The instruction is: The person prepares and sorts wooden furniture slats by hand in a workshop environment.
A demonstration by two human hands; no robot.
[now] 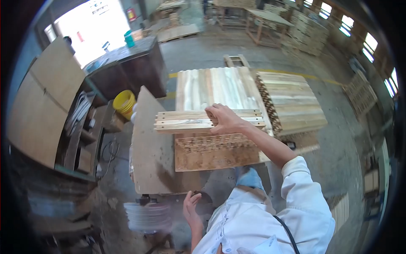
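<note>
My right hand (pixel 228 120) is wrapped over a bundle of wooden slats (pixel 182 121), fingers and thumb closed around it a little right of its middle. Dark holes show near both ends of these slats. In this view the bundle overlaps the near side of a large stack of wooden slats (pixel 213 89), which rests on a brown wooden base (pixel 211 161). Low in front of my body is my left hand (pixel 192 205), holding nothing, its fingers slightly bent and apart. It is nearest to the lower edge of a tan board (pixel 150 148).
A second slat stack (pixel 292 99) stands just to the right. To the left are a yellow bucket (pixel 124 103), a wooden cabinet (pixel 44 101) and a dark workbench (pixel 135 67). Round pale discs (pixel 148 216) are piled at lower left. Tables (pixel 268 17) stand farther back.
</note>
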